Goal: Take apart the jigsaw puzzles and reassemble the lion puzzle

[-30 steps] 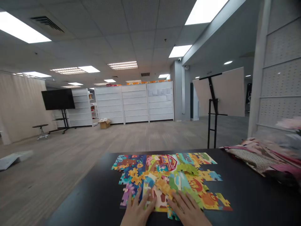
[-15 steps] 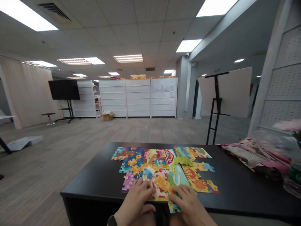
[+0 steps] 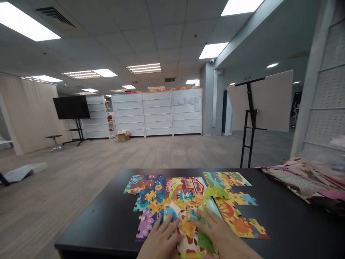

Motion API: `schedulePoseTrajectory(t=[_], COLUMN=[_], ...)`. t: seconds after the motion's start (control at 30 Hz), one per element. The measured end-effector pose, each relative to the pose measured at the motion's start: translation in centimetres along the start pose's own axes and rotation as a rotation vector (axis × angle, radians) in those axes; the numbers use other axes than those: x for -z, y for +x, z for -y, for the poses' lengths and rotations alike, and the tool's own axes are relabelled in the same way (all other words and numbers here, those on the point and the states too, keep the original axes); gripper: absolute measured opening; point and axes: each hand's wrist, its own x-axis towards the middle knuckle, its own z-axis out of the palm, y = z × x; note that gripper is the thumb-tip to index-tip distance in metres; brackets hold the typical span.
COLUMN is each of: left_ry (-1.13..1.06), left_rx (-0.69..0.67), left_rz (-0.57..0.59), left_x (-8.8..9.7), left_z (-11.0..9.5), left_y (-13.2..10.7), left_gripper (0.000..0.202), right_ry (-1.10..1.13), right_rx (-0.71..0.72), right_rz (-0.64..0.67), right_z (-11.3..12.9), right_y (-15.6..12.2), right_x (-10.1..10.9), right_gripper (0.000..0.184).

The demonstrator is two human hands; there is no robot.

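My left hand (image 3: 163, 238) lies over the lower left of the jigsaw, fingers spread, next to the purple dotted piece (image 3: 146, 223). My right hand (image 3: 215, 231) rests on the lower right of the middle section with its fingers stretched out. Between the two hands are an orange piece (image 3: 188, 228) and the brown-and-white spotted part (image 3: 188, 245). A small multicoloured piece (image 3: 192, 213) sits just beyond the right fingertips. Loose yellow pieces (image 3: 154, 206) lie on the dark blue section (image 3: 159, 179), and green pieces (image 3: 216, 192) overlap the right side. My palms hide some pieces.
The black table (image 3: 107, 212) carries the puzzle. Patterned cloth (image 3: 299, 178) lies at its right end. Beyond stand an easel with a board (image 3: 260, 104), white shelves (image 3: 159, 113), a screen on a stand (image 3: 71, 107) and a cardboard box (image 3: 123, 136).
The view has shifted so the table appears nearer. My hands have spread flatter over the puzzle. A multicoloured piece and an orange piece now show beyond my right fingers; the lower-edge piece is no longer visible.
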Motion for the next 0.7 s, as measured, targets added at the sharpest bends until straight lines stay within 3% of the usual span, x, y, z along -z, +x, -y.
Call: schedulePoseTrajectory(t=[0.13, 0.3, 0.43, 0.53, 0.6, 0.7], left_ry=[-0.109, -0.239, -0.293, -0.300, -0.292, -0.323], left_rx=[0.040, 0.085, 0.031, 0.031, 0.050, 0.103], left_rz=[0.060, 0.089, -0.046, -0.144, -0.137, -0.050], left_x=[1.4, 3.3, 1.8, 0.1, -0.2, 0.7], left_z=[-1.0, -2.0, -1.9, -1.8, -1.9, -2.3], left_y=[0.5, 0.9, 0.9, 0.8, 0.8, 1.0], left_gripper=[0.042, 0.035, 0.013, 0.017, 0.009, 0.021], right_ry=[-0.265, -0.429, -0.495, -0.548, -0.562, -0.475], right_rx=[0.089, 0.167, 0.266, 0.297, 0.305, 0.287], right_rz=[-0.113, -0.189, -0.320, -0.330, -0.298, -0.237], right_z=[0.5, 1.9, 1.7, 1.5, 1.5, 1.7], right_y=[-2.7, -2.5, -2.1, -2.2, -2.4, -2.2], right_x=[-3.1, -2.6, -2.1, -2.0, -1.9, -1.3], right_gripper=[0.062, 0.052, 0.037, 0.040, 0.041, 0.043])
